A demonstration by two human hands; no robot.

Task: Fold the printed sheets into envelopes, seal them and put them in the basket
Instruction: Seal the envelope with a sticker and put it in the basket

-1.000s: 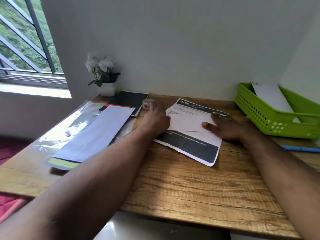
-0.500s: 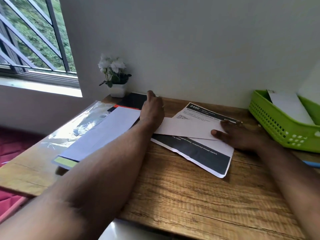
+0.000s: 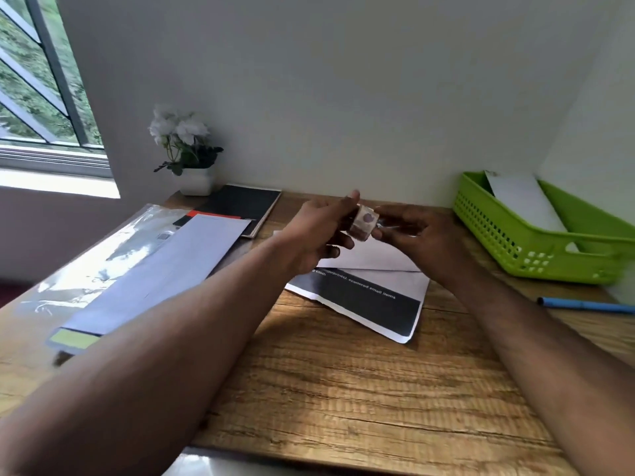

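Note:
A folded printed sheet [image 3: 374, 293] with a black band lies on the wooden desk [image 3: 343, 389], its white flap turned over. Above it my left hand [image 3: 316, 231] grips a small roll of tape [image 3: 365, 223]. My right hand [image 3: 412, 235] is at the roll's right side, fingers pinching at the clear tape end. A green basket [image 3: 515, 242] stands at the right, holding a white folded envelope [image 3: 522, 197].
A long white envelope [image 3: 165, 269] lies on a clear plastic sleeve [image 3: 103, 255] at the left. A black notebook [image 3: 240, 204] and a white flower pot [image 3: 196, 180] sit at the back. A blue pen [image 3: 584, 305] lies right, under the basket's front.
My left hand reached to the back of the desk, picked up the tape roll and brought it over the sheet. My right hand lifted off the folded flap to meet the roll.

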